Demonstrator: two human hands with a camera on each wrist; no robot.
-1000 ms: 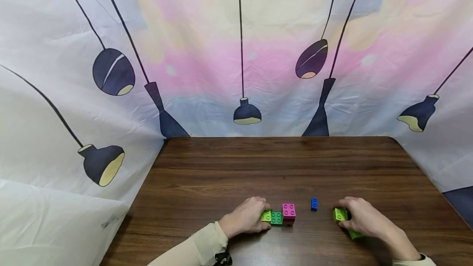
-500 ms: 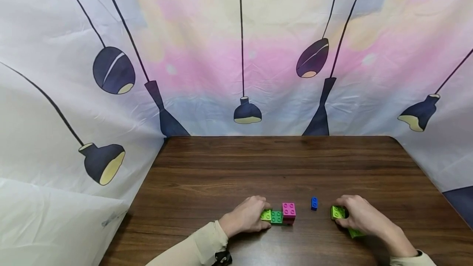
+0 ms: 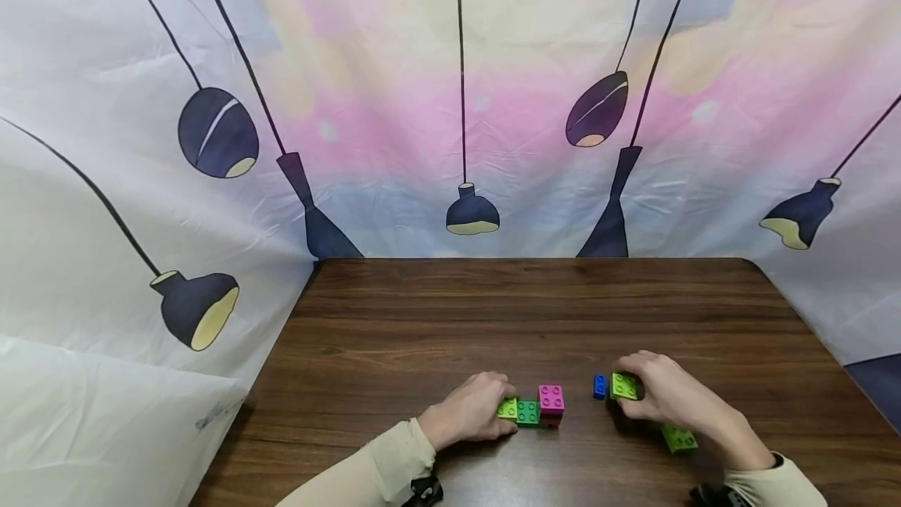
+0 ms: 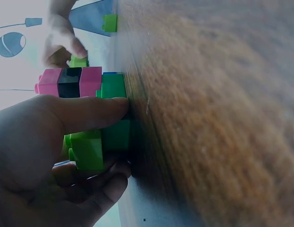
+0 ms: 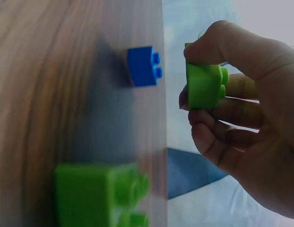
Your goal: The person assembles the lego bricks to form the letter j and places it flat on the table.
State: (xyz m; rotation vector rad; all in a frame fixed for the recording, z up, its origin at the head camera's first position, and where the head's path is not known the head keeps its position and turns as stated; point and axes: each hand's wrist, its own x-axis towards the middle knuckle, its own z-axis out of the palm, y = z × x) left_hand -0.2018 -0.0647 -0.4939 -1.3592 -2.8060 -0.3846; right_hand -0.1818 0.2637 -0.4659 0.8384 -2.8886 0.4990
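My left hand (image 3: 468,409) grips the left end of a joined row of toy building bricks on the table. A lime brick (image 4: 87,151) sits on green bricks (image 3: 528,412) there, and a pink-topped stack (image 3: 551,397) with a dark layer rises at the other end. My thumb lies along the green side in the left wrist view. My right hand (image 3: 669,393) pinches a loose lime brick (image 5: 203,85) between thumb and fingers, raised off the table, studs facing up. Just left of it stands a small blue brick (image 3: 599,386), apart from it.
Another lime brick (image 3: 679,438) lies on the table beneath my right wrist, large and close in the right wrist view. The brown wooden table (image 3: 436,319) reaches back to a hanging cloth (image 3: 394,202) printed with lamps.
My right hand has lifted its lime brick and moved it left and away from me, close to the blue brick, uncovering the other lime brick. My left hand stays in place.
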